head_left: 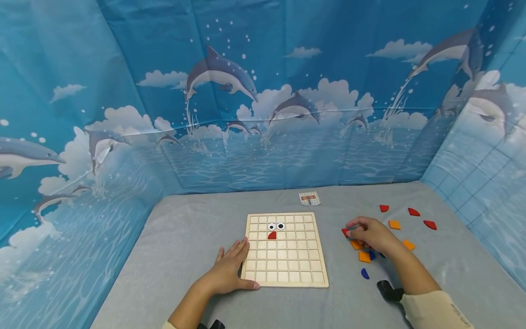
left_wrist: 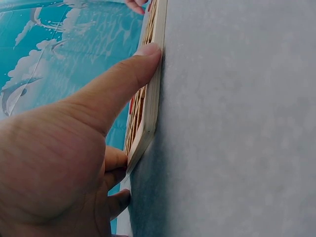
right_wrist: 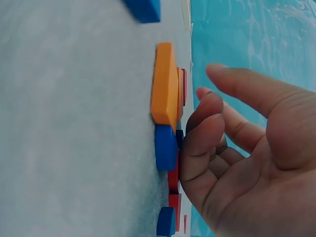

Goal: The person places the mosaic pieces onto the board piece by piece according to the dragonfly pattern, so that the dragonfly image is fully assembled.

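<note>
A square wooden grid board (head_left: pixel 286 281) lies on the grey cloth. Two eye pieces (head_left: pixel 276 226) and a red quarter-round piece (head_left: pixel 272 236) sit in its upper cells. At the board's lower left corner is my left hand (head_left: pixel 226 273), its fingers along the left side. Its thumb (left_wrist: pixel 133 71) lies straight against the front edge. My right hand (head_left: pixel 373 236) is low over the loose pieces, with thumb and index fingertips right at a red piece (head_left: pixel 344 232). In the right wrist view that thumb (right_wrist: pixel 242 86) stands apart from the bent fingers. Orange squares (head_left: pixel 364 257) lie beneath this hand.
Blue rounded pieces (head_left: pixel 365 273) lie nearer me on the right. Farther out are several red pieces (head_left: pixel 413 212) and an orange square (head_left: pixel 394 225). A small pattern card (head_left: pixel 309 198) is behind the board. A dolphin-print curtain (head_left: pixel 255 151) borders the table.
</note>
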`<state>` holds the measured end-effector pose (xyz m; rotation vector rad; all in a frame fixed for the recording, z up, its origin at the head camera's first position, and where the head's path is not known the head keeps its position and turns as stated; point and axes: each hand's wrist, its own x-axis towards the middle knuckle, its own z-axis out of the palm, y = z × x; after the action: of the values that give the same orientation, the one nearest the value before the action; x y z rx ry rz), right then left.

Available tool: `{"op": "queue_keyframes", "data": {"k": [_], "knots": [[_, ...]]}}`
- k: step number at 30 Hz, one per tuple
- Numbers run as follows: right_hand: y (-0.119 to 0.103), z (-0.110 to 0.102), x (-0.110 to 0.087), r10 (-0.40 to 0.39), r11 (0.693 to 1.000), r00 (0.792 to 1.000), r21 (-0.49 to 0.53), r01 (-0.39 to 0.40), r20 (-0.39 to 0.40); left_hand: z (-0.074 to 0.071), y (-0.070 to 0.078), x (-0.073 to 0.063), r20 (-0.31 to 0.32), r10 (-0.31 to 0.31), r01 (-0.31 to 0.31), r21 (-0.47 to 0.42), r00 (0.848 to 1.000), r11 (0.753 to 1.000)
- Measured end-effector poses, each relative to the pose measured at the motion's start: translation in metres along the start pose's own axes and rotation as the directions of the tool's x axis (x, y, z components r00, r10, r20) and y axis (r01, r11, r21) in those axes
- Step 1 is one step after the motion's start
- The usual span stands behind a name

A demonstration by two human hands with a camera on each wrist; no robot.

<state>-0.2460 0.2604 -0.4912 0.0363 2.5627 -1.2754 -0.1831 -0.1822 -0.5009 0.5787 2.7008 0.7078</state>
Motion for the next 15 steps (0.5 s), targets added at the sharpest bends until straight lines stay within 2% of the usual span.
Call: {"op": "queue_keyframes", "data": {"k": [15], "knots": [[0.0061,0.0038,0.0051,0.034,0.996,0.999,-0.081,-0.035,-0.019,0.0011,-0.0012,0.0001,-0.001,-0.009,0.009,0.005,1.0,1.0]]}}
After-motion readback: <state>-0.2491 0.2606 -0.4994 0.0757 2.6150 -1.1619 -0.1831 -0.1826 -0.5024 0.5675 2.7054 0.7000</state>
